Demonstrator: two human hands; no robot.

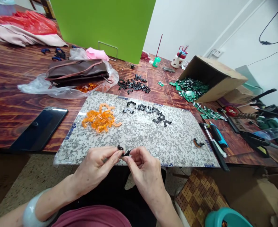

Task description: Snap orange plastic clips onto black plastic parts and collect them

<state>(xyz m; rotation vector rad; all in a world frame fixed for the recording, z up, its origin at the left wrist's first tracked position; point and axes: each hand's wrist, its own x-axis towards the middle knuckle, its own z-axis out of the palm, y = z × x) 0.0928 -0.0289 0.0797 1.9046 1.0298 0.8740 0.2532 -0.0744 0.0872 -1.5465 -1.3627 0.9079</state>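
Both my left hand [102, 164] and my right hand [142, 165] pinch a small black plastic part [126, 154] between them, over the front edge of the speckled stone-look board [139, 138]. Fingers cover much of it, so its full shape is hidden. On the board to the left is a heap of clear orange plastic pieces [100, 119]. Several black bracket-like pieces [149, 109] form a loose curved row at the board's back middle. Towards the right edge sits a black-and-orange assembled piece [197, 143].
Behind the board are more black pieces [134, 85] and a brown bag [78, 71] on plastic. A tipped cardboard box [214, 75] spills green circuit boards [192, 88]. A hammer [214, 146] and a blue-handled tool [218, 134] lie right; a phone [39, 129] lies left.
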